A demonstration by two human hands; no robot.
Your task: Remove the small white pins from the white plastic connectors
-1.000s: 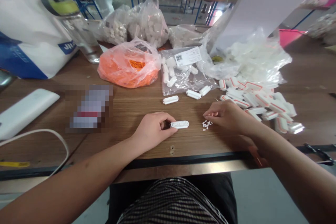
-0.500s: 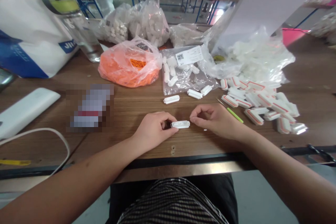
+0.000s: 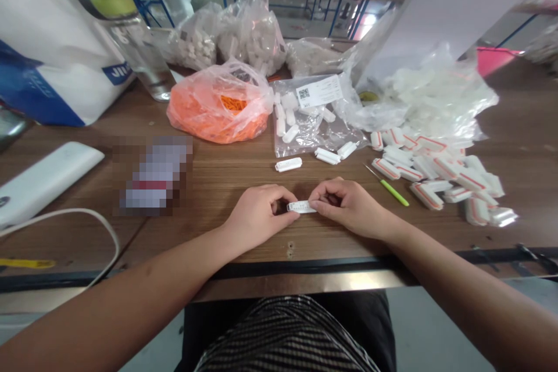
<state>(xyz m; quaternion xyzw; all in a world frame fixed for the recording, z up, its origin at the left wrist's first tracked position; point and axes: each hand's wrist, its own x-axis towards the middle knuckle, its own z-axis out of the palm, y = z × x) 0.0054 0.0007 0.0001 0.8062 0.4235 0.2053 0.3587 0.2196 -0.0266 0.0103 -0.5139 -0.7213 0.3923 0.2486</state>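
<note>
Between my two hands lies a small, long white plastic piece (image 3: 300,207), low over the table. My left hand (image 3: 260,213) pinches its left end between thumb and fingers. At its right end, my right hand (image 3: 344,207) has thumb and forefinger closed on it; whether a smaller part is between those fingertips is hidden. Just beyond the hands sits a similar white piece (image 3: 288,164), with two more white pieces (image 3: 328,156) to its right. A thin pointed tool with a green handle (image 3: 394,192) lies to the right of my right hand.
Orange-striped white pieces (image 3: 429,165) are heaped at the right. Behind stand an orange-filled bag (image 3: 218,110), a clear labelled bag (image 3: 300,139) and a bottle (image 3: 143,58). A white power bank-like block (image 3: 52,177) and its cable (image 3: 114,238) lie left.
My right hand has moved left, from just off the white piece's right end onto it. My left hand keeps its hold. The view has shifted slightly.
</note>
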